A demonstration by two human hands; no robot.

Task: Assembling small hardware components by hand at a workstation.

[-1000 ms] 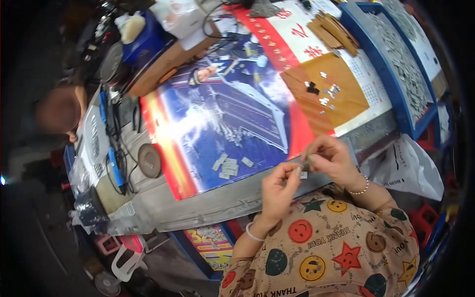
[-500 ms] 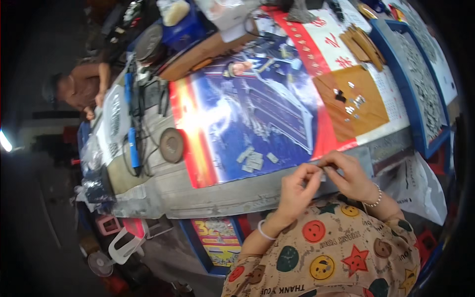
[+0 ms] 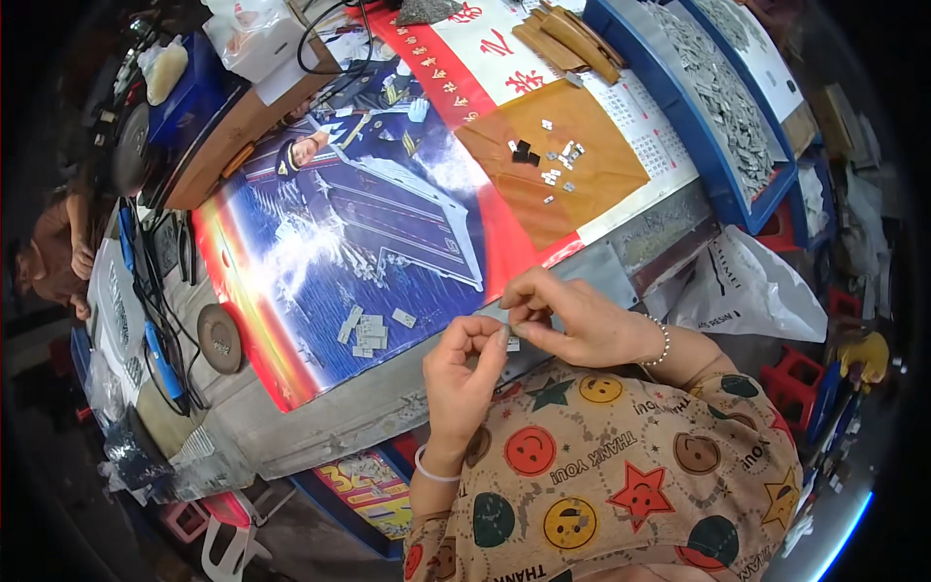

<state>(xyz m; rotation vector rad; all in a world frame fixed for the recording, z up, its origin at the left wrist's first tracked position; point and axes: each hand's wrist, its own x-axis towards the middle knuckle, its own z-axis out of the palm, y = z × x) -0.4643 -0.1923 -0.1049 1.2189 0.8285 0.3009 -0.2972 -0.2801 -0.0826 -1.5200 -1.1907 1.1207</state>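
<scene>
My left hand (image 3: 464, 364) and my right hand (image 3: 567, 315) meet just over the near edge of the table (image 3: 320, 427). Between their fingertips they pinch a small flat grey metal piece (image 3: 513, 341); both hands touch it. A small heap of similar pale pieces (image 3: 367, 328) lies on the blue poster (image 3: 369, 223) just left of my left hand. More little metal parts (image 3: 553, 165) are scattered on a brown sheet (image 3: 553, 170) further back.
A blue tray (image 3: 722, 102) full of grey metal pieces stands at the right. Wooden sticks (image 3: 567, 39) lie at the back. Pliers, cables and a round disc (image 3: 219, 338) sit at the left. Another person (image 3: 58, 262) sits far left. A white bag (image 3: 747, 286) hangs at the table's right.
The view has swung, so the table sits differently in the picture. My hands stay together at the table's edge, still working the small piece between the fingertips.
</scene>
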